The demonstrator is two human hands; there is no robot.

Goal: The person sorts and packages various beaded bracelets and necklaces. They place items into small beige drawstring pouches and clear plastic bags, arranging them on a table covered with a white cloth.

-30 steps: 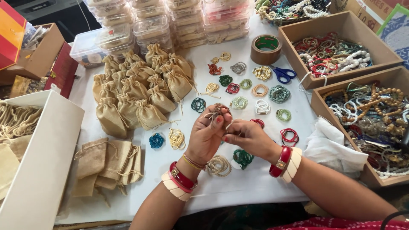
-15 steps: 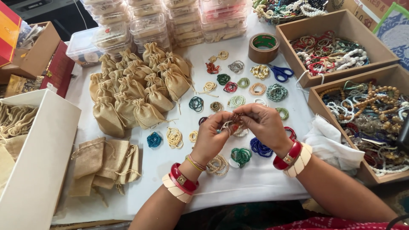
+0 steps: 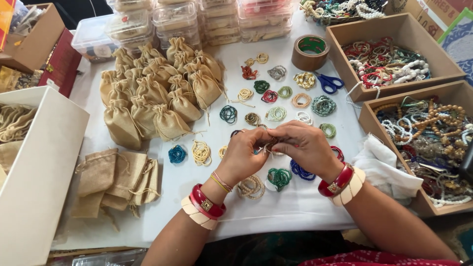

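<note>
At the far left of the white-covered table (image 3: 295, 216), a white box (image 3: 39, 162) stands open with pale cloth pouches lying inside. Beside it, flat burlap bags (image 3: 116, 182) lie in a loose stack, and above them filled, tied burlap pouches (image 3: 157, 93) crowd together. Behind those, clear plastic lidded tubs (image 3: 177, 22) are stacked in rows; what they contain is hard to make out.

Across the middle, small coiled bead bracelets (image 3: 276, 93) in green, red, gold, white and blue sit spread out, each apart from its neighbours. Near the top sit a roll of brown tape (image 3: 310, 51) and blue-handled scissors (image 3: 329, 83).

Over the centre, the left hand (image 3: 241, 157) and right hand (image 3: 308, 145) meet fingertip to fingertip, both pinched shut on a small beaded bracelet (image 3: 270, 144), mostly hidden by the fingers; only a bit of pale cord and dark beads shows. It is held just above the table. Each wrist wears red and cream bangles.

To the right, two open cardboard boxes: the upper box (image 3: 394, 24) holds red, green and white bead bracelets, the lower box (image 3: 374, 106) a tangle of wooden, clear and coloured beads. A white cloth (image 3: 384, 167) lies against it.
</note>
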